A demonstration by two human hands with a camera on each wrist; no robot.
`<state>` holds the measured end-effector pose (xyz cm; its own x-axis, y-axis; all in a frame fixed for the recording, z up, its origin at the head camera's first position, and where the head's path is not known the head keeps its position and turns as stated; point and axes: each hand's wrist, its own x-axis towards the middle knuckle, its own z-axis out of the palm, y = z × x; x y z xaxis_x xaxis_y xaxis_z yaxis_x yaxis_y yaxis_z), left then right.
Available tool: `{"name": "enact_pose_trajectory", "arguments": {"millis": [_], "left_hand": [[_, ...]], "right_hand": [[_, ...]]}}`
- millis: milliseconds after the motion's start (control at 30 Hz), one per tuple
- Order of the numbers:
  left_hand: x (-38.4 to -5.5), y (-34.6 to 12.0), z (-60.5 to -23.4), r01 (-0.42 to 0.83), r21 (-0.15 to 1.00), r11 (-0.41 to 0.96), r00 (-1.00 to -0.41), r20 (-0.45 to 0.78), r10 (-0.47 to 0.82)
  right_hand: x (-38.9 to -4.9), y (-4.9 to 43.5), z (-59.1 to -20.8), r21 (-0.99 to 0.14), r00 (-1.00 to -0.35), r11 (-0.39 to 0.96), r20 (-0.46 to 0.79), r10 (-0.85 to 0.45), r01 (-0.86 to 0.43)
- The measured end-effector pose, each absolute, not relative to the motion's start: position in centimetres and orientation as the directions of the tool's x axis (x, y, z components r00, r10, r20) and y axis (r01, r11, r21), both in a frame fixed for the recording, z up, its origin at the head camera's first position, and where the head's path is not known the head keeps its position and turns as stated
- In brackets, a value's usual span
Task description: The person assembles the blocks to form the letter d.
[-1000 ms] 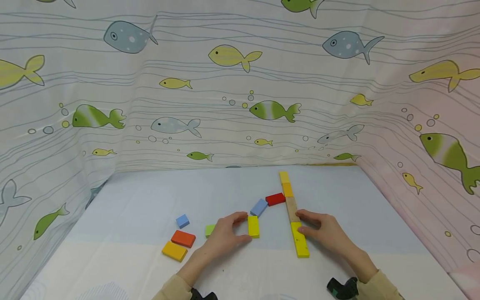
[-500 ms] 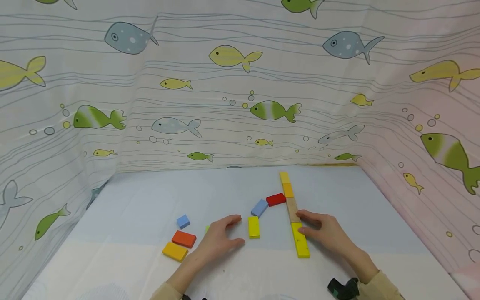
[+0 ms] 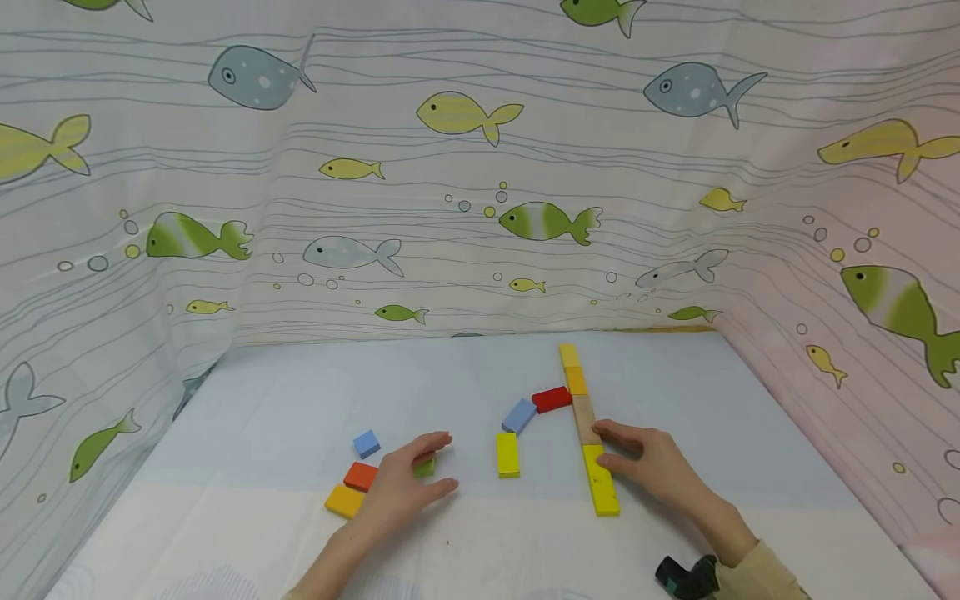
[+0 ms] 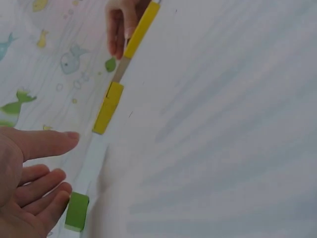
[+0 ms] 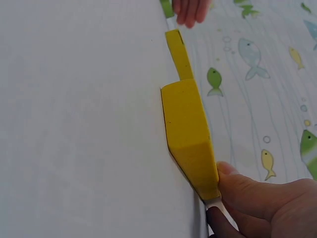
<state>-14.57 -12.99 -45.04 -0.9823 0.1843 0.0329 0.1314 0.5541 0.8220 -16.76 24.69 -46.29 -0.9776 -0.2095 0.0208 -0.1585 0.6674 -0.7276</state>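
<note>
My left hand [image 3: 393, 487] is spread, thumb apart from the fingers and nothing between them. It lies over a light green block [image 3: 425, 469], partly hidden behind the fingers; the green block [image 4: 77, 212] shows beside the fingertips in the left wrist view. Just right of it, a yellow block [image 3: 507, 456] lies flat by itself. My right hand [image 3: 656, 462] rests thumb and fingertips against the right side of a straight row of blocks. The thumb is at a long yellow block [image 3: 602, 492], and the fingers are by a bare wood block [image 3: 582, 419].
Two yellow-orange blocks [image 3: 575, 381] form the row's far end. A red block [image 3: 551, 399] and a light blue block [image 3: 519, 415] curve from the row toward the single yellow one. Left of my left hand are a blue block [image 3: 366, 444], an orange-red block [image 3: 360, 476] and an amber block [image 3: 343, 501].
My left hand has let go of the single yellow block and moved left, over the green block. The blocks and my right hand stay where they were.
</note>
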Motion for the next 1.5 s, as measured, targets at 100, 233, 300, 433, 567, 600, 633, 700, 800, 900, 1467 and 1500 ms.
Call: {"name": "enact_pose_trajectory", "arguments": {"millis": [100,233,300,433,567,600,633,700,800,900,1467,1500], "left_hand": [[-14.1,-13.8,-44.8,0.102,0.85,0.516,-0.988,0.029,0.149],[-13.5,-15.0,-44.5,0.091,0.881,0.465,-0.992,0.039,0.121],[-13.2,-15.8,-44.5,0.092,0.886,0.454,-0.993,0.049,0.107],[-12.5,-17.2,-44.6,0.101,0.879,0.466,-0.995,0.077,0.07],[-11.9,-18.4,-44.5,0.085,0.864,0.496,-0.995,0.095,0.006],[-11.9,-18.7,-44.5,0.084,0.857,0.509,-0.995,0.103,-0.009],[-11.8,-18.9,-44.4,0.08,0.851,0.519,-0.994,0.108,-0.024],[-11.7,-19.3,-44.2,0.071,0.84,0.538,-0.992,0.115,-0.049],[-11.5,-19.8,-44.1,0.036,0.818,0.574,-0.991,0.104,-0.086],[-11.4,-20.1,-44.0,-0.027,0.806,0.591,-0.99,0.06,-0.128],[-11.1,-19.9,-45.5,-0.213,0.793,0.571,-0.966,-0.081,-0.247],[-11.1,-19.9,-45.6,-0.213,0.791,0.573,-0.965,-0.08,-0.249]], "right_hand": [[-16.7,24.7,-46.3,-0.726,-0.978,0.669,0.021,-0.207,-0.157],[-16.7,24.6,-46.3,-0.732,-0.979,0.665,0.017,-0.204,-0.152],[-16.7,24.5,-46.2,-0.732,-0.979,0.664,0.017,-0.205,-0.152],[-16.7,24.5,-46.2,-0.73,-0.978,0.665,0.018,-0.207,-0.154],[-16.8,24.5,-46.2,-0.73,-0.978,0.666,0.016,-0.208,-0.153],[-16.8,24.6,-46.1,-0.73,-0.978,0.666,0.014,-0.208,-0.152],[-16.8,24.6,-46.1,-0.731,-0.978,0.665,0.012,-0.209,-0.151],[-16.9,24.6,-46.1,-0.733,-0.978,0.664,0.009,-0.21,-0.149],[-16.9,24.6,-46.2,-0.733,-0.978,0.664,0.007,-0.21,-0.148],[-16.9,24.7,-46.2,-0.729,-0.978,0.668,0.01,-0.21,-0.151],[-16.7,24.8,-46.1,-0.726,-0.977,0.671,0.008,-0.214,-0.152],[-16.7,24.9,-46.1,-0.723,-0.977,0.673,0.009,-0.214,-0.154]]}}
